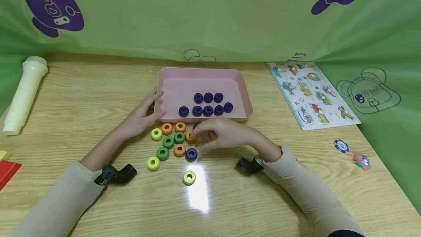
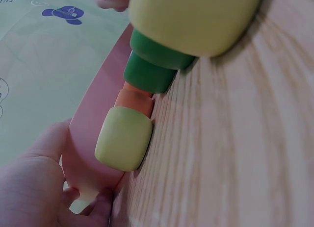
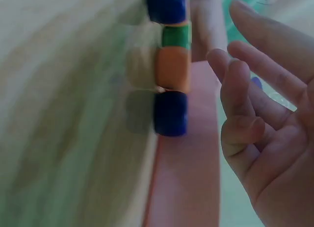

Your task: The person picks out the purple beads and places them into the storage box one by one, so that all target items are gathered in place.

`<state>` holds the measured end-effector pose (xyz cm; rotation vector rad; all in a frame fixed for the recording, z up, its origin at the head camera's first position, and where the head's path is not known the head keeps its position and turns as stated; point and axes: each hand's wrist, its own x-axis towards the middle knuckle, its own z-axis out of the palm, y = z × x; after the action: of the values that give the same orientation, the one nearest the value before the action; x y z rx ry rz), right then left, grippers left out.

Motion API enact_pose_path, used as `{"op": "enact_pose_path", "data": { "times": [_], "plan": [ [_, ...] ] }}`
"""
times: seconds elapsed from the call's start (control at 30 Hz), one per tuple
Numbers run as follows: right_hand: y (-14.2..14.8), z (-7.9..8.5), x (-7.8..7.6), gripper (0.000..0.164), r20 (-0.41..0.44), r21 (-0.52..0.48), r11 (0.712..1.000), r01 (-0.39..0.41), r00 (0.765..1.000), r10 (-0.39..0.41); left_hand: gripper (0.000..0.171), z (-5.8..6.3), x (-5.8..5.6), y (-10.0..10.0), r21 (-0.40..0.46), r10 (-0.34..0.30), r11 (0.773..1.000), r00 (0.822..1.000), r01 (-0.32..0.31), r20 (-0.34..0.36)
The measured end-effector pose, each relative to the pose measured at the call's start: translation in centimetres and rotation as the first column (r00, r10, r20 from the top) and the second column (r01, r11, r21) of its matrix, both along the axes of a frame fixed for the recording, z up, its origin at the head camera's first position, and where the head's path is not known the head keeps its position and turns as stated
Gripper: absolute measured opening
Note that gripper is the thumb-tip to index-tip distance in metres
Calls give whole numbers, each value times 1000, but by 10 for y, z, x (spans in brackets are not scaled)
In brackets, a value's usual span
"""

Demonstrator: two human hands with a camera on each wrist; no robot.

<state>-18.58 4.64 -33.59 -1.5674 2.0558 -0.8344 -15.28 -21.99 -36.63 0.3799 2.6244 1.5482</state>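
A pink tray holds several dark blue ring beads in two rough rows. At its left end, my left hand grips the rim, with the thumb and a finger reaching over the edge. The left wrist view shows that hand around the tray's corner. Over the loose beads in front of the tray hovers my right hand, fingers loosely bent and holding nothing. Nearest its fingertips are an orange bead and a blue bead. Another blue bead is partly hidden by that hand.
Green beads, further orange beads and yellow beads lie before the tray. A sticker-like picture board, a poker chip and a pink trinket are right. A pale tube and red block lie left.
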Motion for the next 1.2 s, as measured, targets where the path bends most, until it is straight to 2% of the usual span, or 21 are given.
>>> {"op": "enact_pose_path", "data": {
  "times": [0.13,0.27,0.33,0.53,0.67,0.77,1.03,1.2],
  "plan": [
    [-5,-5,4,37,15,36,998,-43,999,43,59,-12,-5,-7,-16,3,1000,1000,-3,-9],
    [-7,-9,7,38,4,57,996,-75,997,74,59,-14,-6,-8,-16,-2,1000,1000,1,-13],
    [-8,-11,9,39,1,64,995,-80,997,80,59,-11,-5,-7,-13,-6,1000,1000,6,-10],
    [-11,-14,13,40,-30,83,994,-70,997,73,57,9,4,2,9,-7,1000,1000,7,4],
    [-13,-15,16,39,-58,94,993,-65,996,70,56,13,7,5,2,1,1000,1000,-1,9],
    [-15,-17,18,37,-78,92,994,-59,995,67,57,10,6,3,13,-5,1000,1000,5,5],
    [-15,-20,18,33,-94,82,995,-55,994,63,60,-14,-7,-8,-1,-14,1000,1000,14,-5],
    [-13,-15,18,33,-67,81,995,-54,996,59,60,-17,-8,-8,4,-11,1000,1000,11,-1]
  ]
}}
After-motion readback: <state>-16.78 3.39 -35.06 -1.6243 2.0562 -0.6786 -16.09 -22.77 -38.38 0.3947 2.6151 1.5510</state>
